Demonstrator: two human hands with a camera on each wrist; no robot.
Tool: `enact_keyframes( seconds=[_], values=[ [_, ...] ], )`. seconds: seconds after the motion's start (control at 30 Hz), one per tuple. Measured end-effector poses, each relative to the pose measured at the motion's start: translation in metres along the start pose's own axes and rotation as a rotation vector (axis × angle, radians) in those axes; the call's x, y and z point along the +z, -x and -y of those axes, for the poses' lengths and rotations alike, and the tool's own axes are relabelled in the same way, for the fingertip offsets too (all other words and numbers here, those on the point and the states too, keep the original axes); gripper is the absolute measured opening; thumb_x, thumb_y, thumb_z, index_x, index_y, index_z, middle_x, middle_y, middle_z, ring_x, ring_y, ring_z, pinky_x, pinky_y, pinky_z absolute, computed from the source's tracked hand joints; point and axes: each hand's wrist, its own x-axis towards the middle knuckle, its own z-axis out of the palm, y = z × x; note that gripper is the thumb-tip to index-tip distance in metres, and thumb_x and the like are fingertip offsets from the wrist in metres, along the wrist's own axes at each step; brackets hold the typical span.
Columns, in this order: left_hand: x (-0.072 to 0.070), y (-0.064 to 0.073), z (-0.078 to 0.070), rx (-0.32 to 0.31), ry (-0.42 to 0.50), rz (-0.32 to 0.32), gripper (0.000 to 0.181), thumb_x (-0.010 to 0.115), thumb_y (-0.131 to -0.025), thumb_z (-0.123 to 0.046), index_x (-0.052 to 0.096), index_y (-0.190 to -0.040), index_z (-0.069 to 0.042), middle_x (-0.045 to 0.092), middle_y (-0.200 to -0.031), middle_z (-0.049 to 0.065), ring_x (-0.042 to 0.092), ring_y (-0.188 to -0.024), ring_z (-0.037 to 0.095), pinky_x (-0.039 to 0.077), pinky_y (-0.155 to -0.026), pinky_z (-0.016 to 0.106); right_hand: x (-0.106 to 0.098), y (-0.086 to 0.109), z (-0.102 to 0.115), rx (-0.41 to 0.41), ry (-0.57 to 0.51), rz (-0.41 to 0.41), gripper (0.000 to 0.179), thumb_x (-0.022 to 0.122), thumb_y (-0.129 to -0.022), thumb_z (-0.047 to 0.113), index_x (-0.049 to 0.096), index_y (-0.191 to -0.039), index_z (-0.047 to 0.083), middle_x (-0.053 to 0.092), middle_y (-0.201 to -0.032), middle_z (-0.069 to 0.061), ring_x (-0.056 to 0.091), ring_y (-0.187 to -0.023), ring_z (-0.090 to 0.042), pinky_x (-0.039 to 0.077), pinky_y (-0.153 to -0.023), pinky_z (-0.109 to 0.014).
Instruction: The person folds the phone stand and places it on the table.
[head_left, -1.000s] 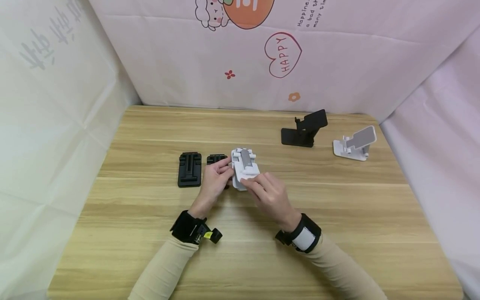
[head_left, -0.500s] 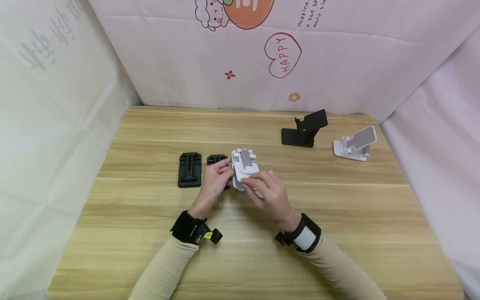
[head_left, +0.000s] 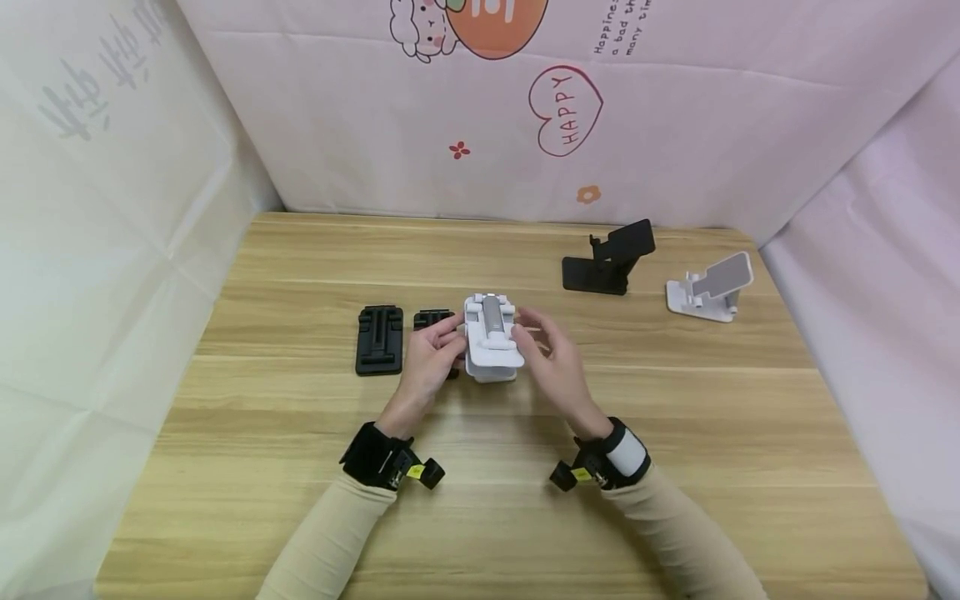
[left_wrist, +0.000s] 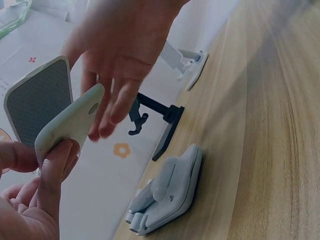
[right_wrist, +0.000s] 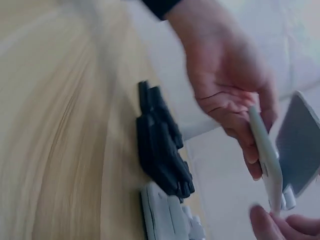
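My left hand [head_left: 429, 362] pinches a white folding phone stand [head_left: 497, 354] at its left edge, thumb on one side and fingers on the other. The stand's grey slider arm faces up in the head view. In the left wrist view, its grey-padded panel [left_wrist: 42, 95] is swung partly away from the base [left_wrist: 70, 122]. My right hand [head_left: 558, 367] is at the stand's right edge, thumb right against it, fingers loosely extended. Another white phone stand [left_wrist: 167, 192], folded, lies on the table below the held one. Just left are two folded black phone stands [head_left: 379, 340], one partly hidden by my left hand.
Toward the back right of the wooden table [head_left: 675, 417] stand an unfolded black phone stand [head_left: 611, 258] and an unfolded white phone stand [head_left: 708, 287]. A printed pale cloth [head_left: 360, 125] hangs along the back edge, with more cloth on both sides.
My right hand has left the white stand's lower end and moved up to its right edge, fingers loosening. The stand is turned more squarely toward me; my left hand keeps its place.
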Motion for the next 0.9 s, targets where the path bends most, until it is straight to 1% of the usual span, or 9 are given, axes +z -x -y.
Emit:
enact_keyframes(
  seconds=[0.1,0.17,0.23,0.3,0.4,0.57,0.7,0.8,0.9],
  values=[
    [0.0,0.0,0.001,-0.005,0.009,0.001,0.045,0.056,-0.083,0.0,0.056,-0.128,0.002,0.068,-0.107,0.019,0.067,-0.077,0.012,0.055,-0.057,0.019,-0.004,-0.004,-0.008,0.178,-0.122,0.113,0.054,0.05,-0.097,0.035,0.043,-0.139,0.002,0.051,-0.135,-0.016,0.052,-0.115,-0.022,0.046,-0.097,-0.042],
    [0.0,0.0,0.001,-0.007,0.011,0.008,0.045,0.056,-0.084,0.0,0.056,-0.129,0.002,0.068,-0.107,0.019,0.067,-0.077,0.013,0.055,-0.057,0.019,-0.005,-0.006,-0.017,0.26,-0.222,0.164,0.059,0.05,-0.096,0.041,0.04,-0.142,0.005,0.047,-0.14,-0.012,0.05,-0.118,-0.02,0.046,-0.097,-0.041],
    [-0.001,0.0,0.002,-0.01,0.014,0.018,0.045,0.056,-0.085,-0.001,0.055,-0.129,0.001,0.068,-0.108,0.018,0.067,-0.079,0.014,0.056,-0.058,0.02,-0.005,-0.007,-0.025,0.319,-0.31,0.19,0.064,0.052,-0.094,0.044,0.037,-0.144,0.006,0.044,-0.142,-0.01,0.049,-0.119,-0.02,0.046,-0.098,-0.041],
    [-0.002,0.0,0.002,-0.014,0.012,0.031,0.045,0.056,-0.086,-0.002,0.055,-0.13,0.001,0.069,-0.108,0.017,0.067,-0.08,0.015,0.056,-0.059,0.02,-0.004,-0.009,-0.031,0.351,-0.368,0.198,0.069,0.053,-0.092,0.046,0.035,-0.145,0.005,0.042,-0.142,-0.011,0.049,-0.119,-0.021,0.046,-0.097,-0.039],
    [-0.003,0.0,0.002,-0.031,0.016,0.05,0.043,0.055,-0.088,-0.007,0.055,-0.131,-0.002,0.069,-0.108,0.016,0.067,-0.078,0.015,0.056,-0.06,0.021,-0.003,-0.009,-0.036,0.364,-0.407,0.204,0.071,0.054,-0.092,0.047,0.033,-0.144,0.003,0.042,-0.141,-0.012,0.049,-0.119,-0.023,0.047,-0.096,-0.038],
    [-0.003,0.0,0.0,-0.066,0.051,0.068,0.04,0.056,-0.092,-0.024,0.058,-0.128,-0.005,0.069,-0.104,0.015,0.064,-0.072,0.014,0.056,-0.062,0.021,-0.003,-0.01,-0.038,0.369,-0.41,0.203,0.069,0.053,-0.092,0.047,0.035,-0.143,0.004,0.044,-0.14,-0.012,0.05,-0.118,-0.023,0.049,-0.093,-0.032],
    [-0.003,0.001,-0.002,-0.071,0.047,0.082,0.049,0.061,-0.089,-0.036,0.058,-0.128,-0.006,0.068,-0.106,0.013,0.063,-0.072,0.014,0.055,-0.063,0.022,-0.003,-0.01,-0.038,0.366,-0.418,0.199,0.068,0.054,-0.092,0.045,0.035,-0.143,0.003,0.046,-0.137,-0.014,0.051,-0.116,-0.022,0.05,-0.09,-0.028],
    [-0.003,0.001,-0.003,-0.071,0.023,0.087,0.054,0.066,-0.085,-0.036,0.058,-0.128,-0.006,0.07,-0.107,0.013,0.063,-0.072,0.013,0.055,-0.062,0.022,-0.003,-0.009,-0.038,0.359,-0.416,0.197,0.066,0.055,-0.092,0.044,0.036,-0.142,0.004,0.049,-0.135,-0.014,0.053,-0.115,-0.022,0.05,-0.089,-0.028],
    [-0.002,0.001,-0.003,-0.071,0.016,0.087,0.052,0.067,-0.084,-0.031,0.058,-0.128,-0.005,0.07,-0.107,0.014,0.064,-0.071,0.013,0.054,-0.06,0.021,-0.003,-0.01,-0.038,0.35,-0.408,0.2,0.065,0.055,-0.092,0.043,0.037,-0.142,0.005,0.051,-0.134,-0.013,0.054,-0.113,-0.021,0.05,-0.091,-0.03]
  ],
)
